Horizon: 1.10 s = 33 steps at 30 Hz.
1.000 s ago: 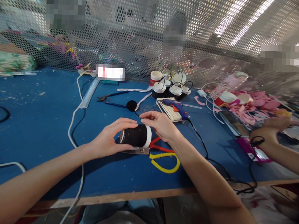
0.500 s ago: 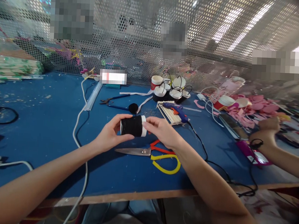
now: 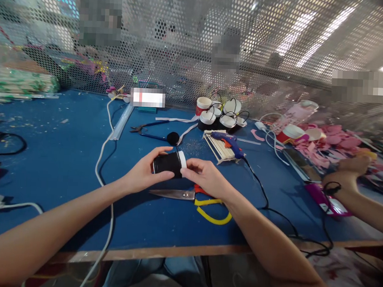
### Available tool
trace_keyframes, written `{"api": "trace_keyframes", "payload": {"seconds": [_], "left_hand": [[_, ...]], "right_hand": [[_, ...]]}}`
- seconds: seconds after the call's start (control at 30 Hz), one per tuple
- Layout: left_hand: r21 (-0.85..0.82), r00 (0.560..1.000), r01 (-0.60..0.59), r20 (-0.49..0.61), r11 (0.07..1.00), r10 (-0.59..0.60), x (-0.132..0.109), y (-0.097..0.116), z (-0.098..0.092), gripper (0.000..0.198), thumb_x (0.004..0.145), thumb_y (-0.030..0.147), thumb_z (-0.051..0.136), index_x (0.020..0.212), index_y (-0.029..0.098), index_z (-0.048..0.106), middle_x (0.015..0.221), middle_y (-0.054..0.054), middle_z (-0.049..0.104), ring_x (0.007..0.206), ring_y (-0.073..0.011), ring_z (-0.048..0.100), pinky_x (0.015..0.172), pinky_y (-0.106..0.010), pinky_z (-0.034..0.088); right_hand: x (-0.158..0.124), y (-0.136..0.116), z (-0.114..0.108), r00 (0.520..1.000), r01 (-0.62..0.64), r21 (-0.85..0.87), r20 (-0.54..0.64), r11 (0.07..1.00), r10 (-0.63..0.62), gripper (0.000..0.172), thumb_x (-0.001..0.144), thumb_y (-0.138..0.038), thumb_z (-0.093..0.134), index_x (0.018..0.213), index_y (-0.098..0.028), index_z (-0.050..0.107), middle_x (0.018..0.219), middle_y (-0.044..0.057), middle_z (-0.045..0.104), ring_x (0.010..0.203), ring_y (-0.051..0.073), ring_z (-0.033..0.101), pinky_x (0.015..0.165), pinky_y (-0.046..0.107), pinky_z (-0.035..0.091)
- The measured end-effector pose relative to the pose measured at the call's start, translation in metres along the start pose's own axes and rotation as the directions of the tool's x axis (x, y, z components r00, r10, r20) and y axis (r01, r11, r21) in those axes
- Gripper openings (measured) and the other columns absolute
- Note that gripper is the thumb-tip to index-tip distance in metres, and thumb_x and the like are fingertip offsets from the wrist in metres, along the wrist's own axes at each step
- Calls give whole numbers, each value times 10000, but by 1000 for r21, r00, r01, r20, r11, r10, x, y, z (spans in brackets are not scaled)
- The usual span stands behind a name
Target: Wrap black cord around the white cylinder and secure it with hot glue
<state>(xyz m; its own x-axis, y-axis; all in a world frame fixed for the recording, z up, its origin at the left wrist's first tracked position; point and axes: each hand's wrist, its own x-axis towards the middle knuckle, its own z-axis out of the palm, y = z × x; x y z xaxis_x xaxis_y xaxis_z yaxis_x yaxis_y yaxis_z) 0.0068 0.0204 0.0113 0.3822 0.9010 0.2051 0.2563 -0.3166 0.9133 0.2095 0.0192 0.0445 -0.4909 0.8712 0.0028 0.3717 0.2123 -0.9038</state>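
No text, label, brand, number or sign can be read anywhere. The one label-like white and red patch [image 3: 148, 97], on the blue table [image 3: 51, 162] beyond the hands and just in front of the perforated screen [image 3: 183, 41], is blurred out. The black-wrapped cup [image 3: 169, 163] held between the left hand [image 3: 145, 173] and the right hand [image 3: 205, 178] shows no lettering on its visible side.
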Motion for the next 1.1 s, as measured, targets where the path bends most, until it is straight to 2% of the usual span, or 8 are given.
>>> {"api": "trace_keyframes", "payload": {"seconds": [0.1,0.2,0.4,0.53,0.67,0.8,0.9,1.1], "left_hand": [[112,996,-80,42,991,76,-3,-2,1,695,720,343,663,1317,222,329,1189,-93,500,1080,-233,514,945,-382,412],[150,984,-163,97,975,149,-3,-3,-1,728,730,345,656,1349,237,290,1224,-110,490,1106,-242,499,969,-410,396],[39,979,-183,94,982,179,3,0,-10,311,877,354,445,1144,215,520,1278,-112,457,1156,-232,478,935,-385,439],[123,965,-239,143,963,222,4,3,-13,304,893,321,422,1168,219,502,1321,-96,460,1228,-233,418,1015,-418,358],[207,945,-304,193,930,266,3,1,-12,304,912,322,373,1142,198,528,1181,-95,556,1220,-220,415,1031,-404,337],[289,948,-308,167,906,270,5,-1,-14,302,920,310,339,992,164,594,1223,-122,506,1220,-225,408,1024,-392,337],[311,939,-341,148,887,309,5,-1,-15,278,913,295,357,801,162,574,1228,-117,517,1236,-227,395,1024,-395,336],[278,951,-257,-98,926,293,6,0,-16,239,878,282,446,665,177,475,1021,-89,598,1061,-198,541,901,-350,427]], "right_hand": [[0,7,3,1000,6,93,-26,996,-3,199,805,-354,526,778,-158,552,689,-7,534,630,98,477,603,238,386],[-3,10,5,1000,10,69,-27,998,-8,192,806,-348,528,747,-166,541,676,-15,517,620,93,469,601,235,384],[-11,1,5,997,71,-87,27,994,-69,147,801,-297,539,714,-178,539,692,-16,505,633,96,458,602,229,377],[-14,-3,2,986,127,-118,126,985,-112,166,805,-295,545,692,-174,525,712,-10,508,635,93,466,609,225,386],[-15,-3,-1,977,149,-130,171,980,-126,173,817,-308,539,711,-171,547,749,3,520,657,95,472,625,229,392],[-16,-4,-3,973,148,-123,197,981,-122,179,816,-301,540,699,-166,554,747,4,524,650,93,477,618,225,391],[-17,-6,-4,980,114,-104,178,988,-94,165,807,-288,546,697,-165,551,736,0,519,640,92,475,602,224,386],[-12,1,-8,998,0,-100,68,995,7,186,813,-334,530,712,-178,543,648,-28,481,576,86,416,543,225,341]]}}
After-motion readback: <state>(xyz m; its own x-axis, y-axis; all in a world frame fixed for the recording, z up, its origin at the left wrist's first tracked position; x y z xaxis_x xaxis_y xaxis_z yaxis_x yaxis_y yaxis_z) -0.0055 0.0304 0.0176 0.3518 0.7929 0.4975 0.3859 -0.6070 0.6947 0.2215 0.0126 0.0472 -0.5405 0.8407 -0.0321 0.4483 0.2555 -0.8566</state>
